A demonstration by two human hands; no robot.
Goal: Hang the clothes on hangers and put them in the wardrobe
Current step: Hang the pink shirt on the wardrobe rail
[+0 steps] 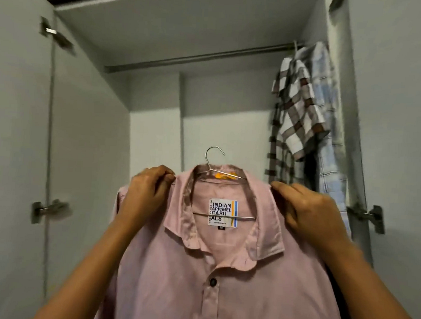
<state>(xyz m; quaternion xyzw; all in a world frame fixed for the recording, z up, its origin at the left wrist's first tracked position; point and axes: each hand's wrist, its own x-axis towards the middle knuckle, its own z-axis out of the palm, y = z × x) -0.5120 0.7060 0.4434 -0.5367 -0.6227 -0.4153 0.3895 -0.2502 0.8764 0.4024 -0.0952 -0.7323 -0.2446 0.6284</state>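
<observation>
A pink button-up shirt (221, 283) hangs on a metal wire hanger (213, 154), whose hook sticks up above the collar. My left hand (148, 190) grips the shirt's left shoulder beside the collar. On the other side my right hand (307, 209) grips the right shoulder. I hold the shirt up in front of the open wardrobe (158, 107), below its metal rail (198, 57). The hook is well below the rail and does not touch it.
Two checked shirts hang at the rail's right end: a brown-and-white one (296, 110) and a blue one (329, 142). Both wardrobe doors stand open, left door (14, 122) and right door (391, 121), with metal hinges on their inner edges.
</observation>
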